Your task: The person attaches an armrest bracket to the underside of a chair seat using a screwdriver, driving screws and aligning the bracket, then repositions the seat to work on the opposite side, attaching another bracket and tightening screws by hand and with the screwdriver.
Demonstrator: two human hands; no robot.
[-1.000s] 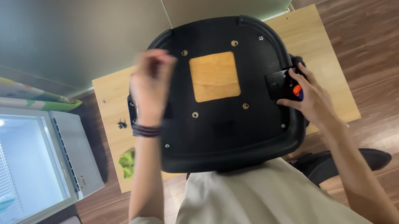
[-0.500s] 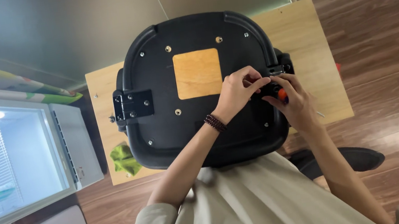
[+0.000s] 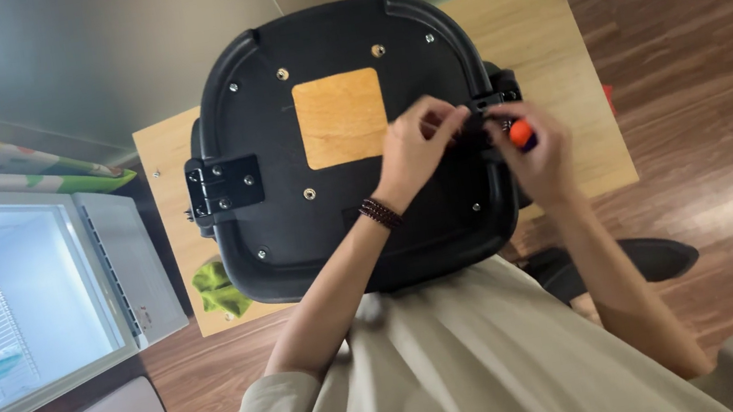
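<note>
A rounded black plastic seat base, matte with small metal screws and a square wooden patch, is lying underside-up on the pale wooden bench. My left hand is reaching across, its grip pinching narrow at the black bracket at the base's three o'clock edge. My right hand is curling tight around an orange-handled screwdriver, wrist bent inward.
</note>
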